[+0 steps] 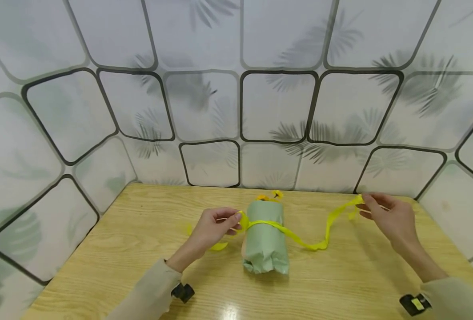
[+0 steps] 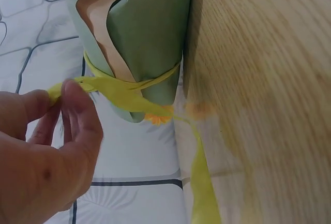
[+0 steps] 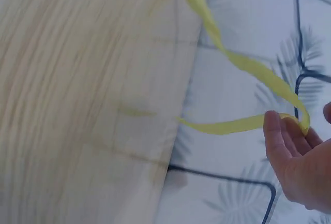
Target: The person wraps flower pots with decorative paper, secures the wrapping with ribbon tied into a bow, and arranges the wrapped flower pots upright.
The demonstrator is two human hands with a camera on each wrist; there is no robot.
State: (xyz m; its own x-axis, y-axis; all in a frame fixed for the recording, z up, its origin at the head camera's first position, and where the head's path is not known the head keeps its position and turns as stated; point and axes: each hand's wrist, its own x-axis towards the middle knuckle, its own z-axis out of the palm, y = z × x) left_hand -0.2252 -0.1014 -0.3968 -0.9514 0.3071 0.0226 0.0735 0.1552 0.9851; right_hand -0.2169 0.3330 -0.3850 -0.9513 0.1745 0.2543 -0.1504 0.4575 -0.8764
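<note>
A small bouquet [image 1: 265,244] wrapped in green paper lies on the table, its orange and yellow flowers [image 1: 278,194] showing at the far end. Round its middle runs a yellow ribbon [image 1: 298,240]. Just left of the bouquet, my left hand [image 1: 214,227] pinches the ribbon between thumb and fingertips; a loose tail hangs down in the left wrist view. Out to the right, my right hand [image 1: 394,218] holds the ribbon's other length, which sags between hand and bouquet. In the right wrist view the ribbon [image 3: 243,64] bends over the fingers, with a short tail hanging free.
The wooden table [image 1: 140,231] reaches back to a pale curtain [image 1: 204,106] printed with dark outlines and leaves. That curtain also closes in the left and right sides. Small black devices [image 1: 182,292] sit at both wrists.
</note>
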